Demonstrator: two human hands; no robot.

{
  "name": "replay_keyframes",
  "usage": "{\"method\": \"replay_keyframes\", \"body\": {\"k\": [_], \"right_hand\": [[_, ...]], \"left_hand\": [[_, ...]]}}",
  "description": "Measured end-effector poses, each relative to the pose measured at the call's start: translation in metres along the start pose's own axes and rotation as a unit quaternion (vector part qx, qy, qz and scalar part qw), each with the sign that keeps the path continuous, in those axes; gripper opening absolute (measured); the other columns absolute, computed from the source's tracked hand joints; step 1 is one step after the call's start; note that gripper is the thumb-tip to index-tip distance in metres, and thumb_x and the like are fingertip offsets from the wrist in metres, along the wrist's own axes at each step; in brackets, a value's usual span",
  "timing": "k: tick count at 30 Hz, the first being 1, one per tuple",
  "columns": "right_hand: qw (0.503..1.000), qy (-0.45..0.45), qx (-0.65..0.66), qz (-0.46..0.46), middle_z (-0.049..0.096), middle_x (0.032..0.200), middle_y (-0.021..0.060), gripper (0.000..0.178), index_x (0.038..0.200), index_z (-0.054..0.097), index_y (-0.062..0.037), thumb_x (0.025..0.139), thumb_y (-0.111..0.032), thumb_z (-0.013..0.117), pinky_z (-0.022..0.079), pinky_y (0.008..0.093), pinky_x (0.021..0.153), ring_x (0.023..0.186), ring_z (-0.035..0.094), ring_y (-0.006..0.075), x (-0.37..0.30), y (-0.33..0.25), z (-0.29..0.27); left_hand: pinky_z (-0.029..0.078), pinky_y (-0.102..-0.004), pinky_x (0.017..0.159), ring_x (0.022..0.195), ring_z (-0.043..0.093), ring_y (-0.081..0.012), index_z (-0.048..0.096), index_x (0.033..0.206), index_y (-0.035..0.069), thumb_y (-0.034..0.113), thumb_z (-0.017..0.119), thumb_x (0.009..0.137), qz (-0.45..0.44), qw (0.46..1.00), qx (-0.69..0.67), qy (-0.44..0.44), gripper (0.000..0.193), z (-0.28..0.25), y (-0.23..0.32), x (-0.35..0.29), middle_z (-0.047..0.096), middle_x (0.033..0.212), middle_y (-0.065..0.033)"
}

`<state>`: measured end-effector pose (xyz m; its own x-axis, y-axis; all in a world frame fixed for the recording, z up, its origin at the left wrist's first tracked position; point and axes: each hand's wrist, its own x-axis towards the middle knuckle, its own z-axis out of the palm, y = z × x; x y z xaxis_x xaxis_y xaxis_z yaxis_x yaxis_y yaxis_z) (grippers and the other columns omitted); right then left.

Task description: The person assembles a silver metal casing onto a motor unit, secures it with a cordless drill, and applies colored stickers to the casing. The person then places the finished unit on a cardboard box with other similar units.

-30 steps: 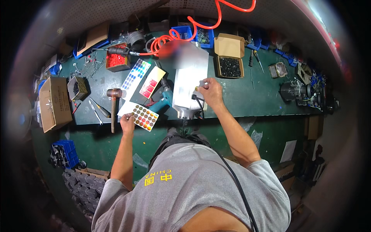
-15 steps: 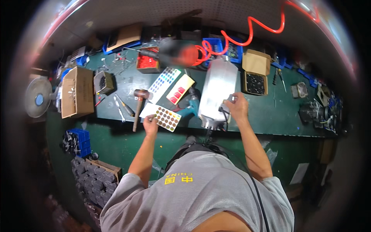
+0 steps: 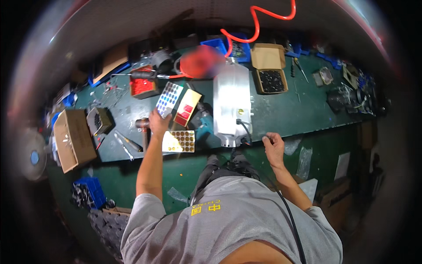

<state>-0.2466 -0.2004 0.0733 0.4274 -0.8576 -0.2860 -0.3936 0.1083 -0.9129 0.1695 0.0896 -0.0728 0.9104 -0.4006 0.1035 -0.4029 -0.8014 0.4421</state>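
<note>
My left hand (image 3: 159, 123) rests with fingers apart on the lower end of a sheet of blue round stickers (image 3: 169, 97). Just below it lies a sheet of brown-gold round stickers (image 3: 187, 141). My right hand (image 3: 275, 149) is in front of the bench edge with curled fingers; whether anything is between them is hidden. To its left, apart from it, a long silvery metal housing (image 3: 232, 94) lies on the bench with its end toward me. A small gold round spot (image 3: 240, 111) shows on the housing, above a black cable (image 3: 244, 126).
A yellow card with red labels (image 3: 187, 108), a teal power drill (image 3: 205, 124) and a mallet (image 3: 143, 124) lie left of the housing. Behind them stands a box of red parts (image 3: 143, 86). A carton of black parts (image 3: 271, 81) is at right. A red coiled hose (image 3: 255, 26) hangs above.
My right hand has left the housing, moving toward me past the bench edge. My left hand has moved from the brown sticker sheet up to the blue one. The view has shifted.
</note>
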Motion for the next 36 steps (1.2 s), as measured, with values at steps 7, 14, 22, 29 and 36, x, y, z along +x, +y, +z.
{"method": "replay_keyframes", "body": {"k": [7, 14, 22, 29, 36], "right_hand": [[0.996, 0.048, 0.007, 0.068, 0.057, 0.078, -0.0023, 0.024, 0.109, 0.063, 0.0044, 0.092, -0.011, 0.071, 0.040, 0.0224, 0.059, 0.067, 0.048, 0.0047, -0.053, 0.022, -0.029], [0.998, 0.041, 0.013, 0.044, 0.056, 0.075, -0.0021, 0.025, 0.111, 0.062, 0.0006, 0.093, -0.015, 0.071, 0.040, 0.0216, 0.049, 0.059, 0.049, 0.0047, -0.053, 0.021, -0.021], [0.997, 0.032, 0.020, 0.073, 0.058, 0.076, -0.0016, 0.023, 0.111, 0.064, -0.0018, 0.093, -0.014, 0.072, 0.043, 0.0217, 0.050, 0.060, 0.052, 0.0053, -0.046, 0.017, -0.006], [0.996, 0.013, 0.021, 0.083, 0.058, 0.073, -0.0015, 0.019, 0.107, 0.065, -0.0002, 0.092, -0.011, 0.071, 0.040, 0.0231, 0.047, 0.057, 0.050, 0.0054, -0.048, 0.005, 0.009], [0.999, 0.011, 0.047, 0.016, 0.061, 0.077, 0.0003, 0.014, 0.104, 0.066, 0.0005, 0.094, -0.009, 0.068, 0.042, 0.0219, 0.050, 0.060, 0.052, 0.0053, -0.037, -0.033, 0.023]], "left_hand": [[0.047, -0.0507, 0.102, 0.125, 0.052, -0.0398, 0.052, 0.128, 0.004, 0.049, 0.091, 0.063, -0.115, 0.978, 0.102, -0.144, 0.088, 0.003, 0.033, 0.052, 0.053, 0.129, -0.0188], [0.049, -0.0479, 0.098, 0.115, 0.057, -0.0427, 0.052, 0.124, 0.003, 0.038, 0.092, 0.063, -0.050, 0.990, 0.010, -0.135, 0.081, 0.021, 0.005, 0.059, 0.062, 0.114, -0.0206], [0.049, -0.0540, 0.098, 0.123, 0.053, -0.0409, 0.048, 0.130, 0.005, 0.037, 0.091, 0.062, -0.084, 0.985, 0.087, -0.121, 0.087, 0.015, 0.032, 0.051, 0.055, 0.127, -0.0208], [0.053, -0.0520, 0.089, 0.104, 0.064, -0.0384, 0.053, 0.119, 0.003, 0.035, 0.089, 0.063, -0.097, 0.990, -0.003, -0.100, 0.074, 0.023, 0.011, 0.054, 0.065, 0.110, -0.0164], [0.046, -0.0258, 0.053, 0.063, 0.057, -0.0094, 0.054, 0.114, 0.004, 0.011, 0.084, 0.081, -0.172, 0.852, -0.485, -0.100, 0.045, -0.059, 0.088, 0.045, 0.063, 0.077, -0.0042]]}}
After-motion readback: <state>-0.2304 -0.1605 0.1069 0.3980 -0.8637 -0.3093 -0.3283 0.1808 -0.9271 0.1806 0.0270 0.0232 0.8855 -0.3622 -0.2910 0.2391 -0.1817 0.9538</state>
